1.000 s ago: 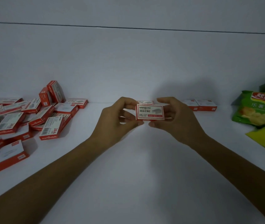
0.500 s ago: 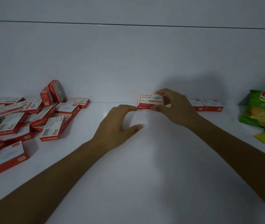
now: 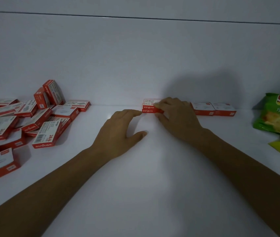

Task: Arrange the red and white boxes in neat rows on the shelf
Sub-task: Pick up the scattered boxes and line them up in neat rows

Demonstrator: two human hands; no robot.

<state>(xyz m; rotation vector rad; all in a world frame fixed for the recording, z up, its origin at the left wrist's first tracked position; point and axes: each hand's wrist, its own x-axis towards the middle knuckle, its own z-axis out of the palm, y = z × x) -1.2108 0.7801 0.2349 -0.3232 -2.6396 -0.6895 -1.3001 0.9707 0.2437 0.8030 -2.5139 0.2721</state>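
The small cardboard box point(image 3: 150, 102), probably light, stiff and easily nudged, sits atop another against the shelf's point(image 3: 153, 168) back wall, the right hand point(image 3: 175, 115) pinching its edges, the left hand point(image 3: 120, 132) spread, fingertip touching the stack.

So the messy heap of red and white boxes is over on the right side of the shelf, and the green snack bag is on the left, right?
Reversed: the head view shows the heap of red and white boxes on the left of the shelf, and the green snack bag on the right.
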